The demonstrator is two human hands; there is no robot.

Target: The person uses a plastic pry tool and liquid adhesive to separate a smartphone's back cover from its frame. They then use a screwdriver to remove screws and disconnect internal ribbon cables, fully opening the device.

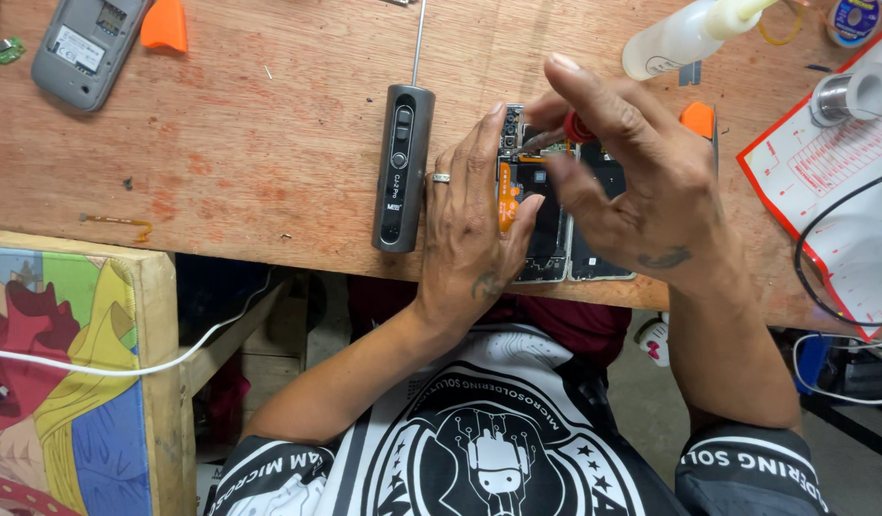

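An opened phone (556, 220), its back cover off and its boards and an orange flex strip exposed, lies at the near edge of the wooden desk (250, 143), right in front of the person. The left hand (474, 225) lies flat on the phone's left side, fingers stretched far and the thumb pressed on the board, grasping nothing, apparently to keep the phone from sliding. The right hand (632, 172) arches above the phone's far end, wrist raised, its thumb and fingers pinched on a small red-handled tool (567, 129) whose tip points down near the camera corner. A grey electric screwdriver (401, 167) lies just left of the left hand, within easy reach.
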